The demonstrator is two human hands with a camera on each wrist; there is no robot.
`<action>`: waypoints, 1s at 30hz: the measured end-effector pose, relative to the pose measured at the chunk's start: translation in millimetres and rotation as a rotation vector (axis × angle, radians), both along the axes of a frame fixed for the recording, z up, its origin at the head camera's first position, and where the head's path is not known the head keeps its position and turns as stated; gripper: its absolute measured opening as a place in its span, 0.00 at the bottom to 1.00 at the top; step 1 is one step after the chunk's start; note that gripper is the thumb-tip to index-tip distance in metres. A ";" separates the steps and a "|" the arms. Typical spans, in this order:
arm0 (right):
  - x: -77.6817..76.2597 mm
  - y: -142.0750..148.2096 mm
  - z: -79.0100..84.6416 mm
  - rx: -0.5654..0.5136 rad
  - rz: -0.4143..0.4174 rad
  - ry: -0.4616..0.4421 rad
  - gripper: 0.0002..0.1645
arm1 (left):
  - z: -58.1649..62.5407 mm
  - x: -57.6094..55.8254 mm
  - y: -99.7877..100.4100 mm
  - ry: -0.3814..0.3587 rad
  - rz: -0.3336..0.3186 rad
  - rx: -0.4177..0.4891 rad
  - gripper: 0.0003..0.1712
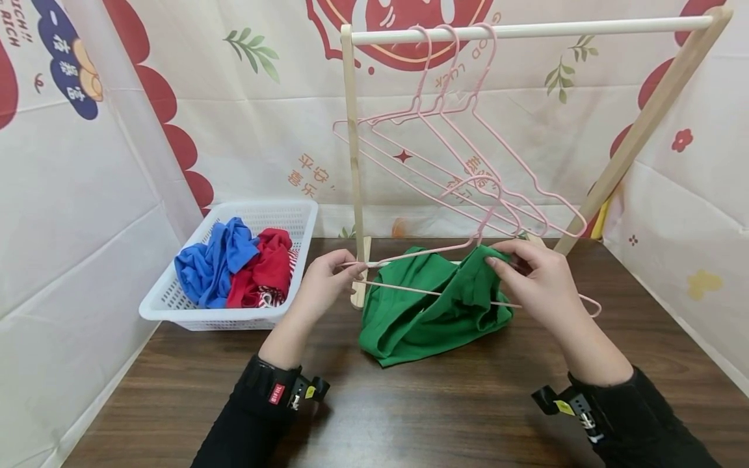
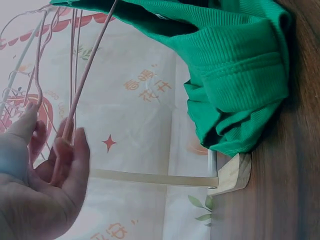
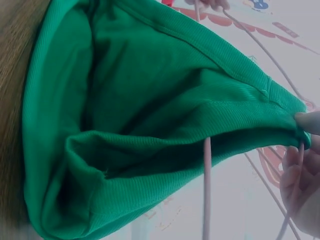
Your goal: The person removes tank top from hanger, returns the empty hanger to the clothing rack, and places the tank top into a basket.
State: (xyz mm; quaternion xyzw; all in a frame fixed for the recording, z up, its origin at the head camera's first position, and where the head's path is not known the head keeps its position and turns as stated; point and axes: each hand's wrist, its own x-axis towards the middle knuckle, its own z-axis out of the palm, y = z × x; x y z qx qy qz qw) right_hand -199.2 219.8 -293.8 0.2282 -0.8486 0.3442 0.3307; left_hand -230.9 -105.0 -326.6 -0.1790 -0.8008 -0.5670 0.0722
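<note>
A green garment [image 1: 435, 305] with ribbed edges hangs bunched over a pink hanger [image 1: 424, 252], its lower part close over the table. My left hand [image 1: 322, 286] grips the hanger's left corner between thumb and fingers. At the upper right of the cloth, my right hand [image 1: 541, 283] pinches the garment's edge at the hanger's right arm. The right wrist view looks into the open folds of the green garment [image 3: 150, 90], with the hanger's bar [image 3: 207, 185] coming out of an opening. The hanger's right end sticks out beyond my right hand.
Behind stands a wooden rack with a white rail [image 1: 556, 29], from which several pink hangers [image 1: 447, 117] hang. A white plastic basket [image 1: 304, 211] at left holds blue cloth [image 1: 219, 263] and red cloth [image 1: 266, 266]. Printed white sheets [image 1: 257, 143] line the brown table [image 1: 374, 416].
</note>
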 end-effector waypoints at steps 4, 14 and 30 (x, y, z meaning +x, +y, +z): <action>1.1 -0.1 0.3 -0.001 0.012 -0.018 0.10 | 16.9 12.8 0.3 0.023 0.024 0.069 0.10; 0.1 2.8 0.0 0.009 0.011 -0.136 0.09 | 18.2 10.5 -6.5 0.174 0.151 0.064 0.13; -1.7 8.3 -0.8 0.025 0.005 -0.203 0.08 | 29.7 16.0 -19.3 0.221 0.269 0.072 0.12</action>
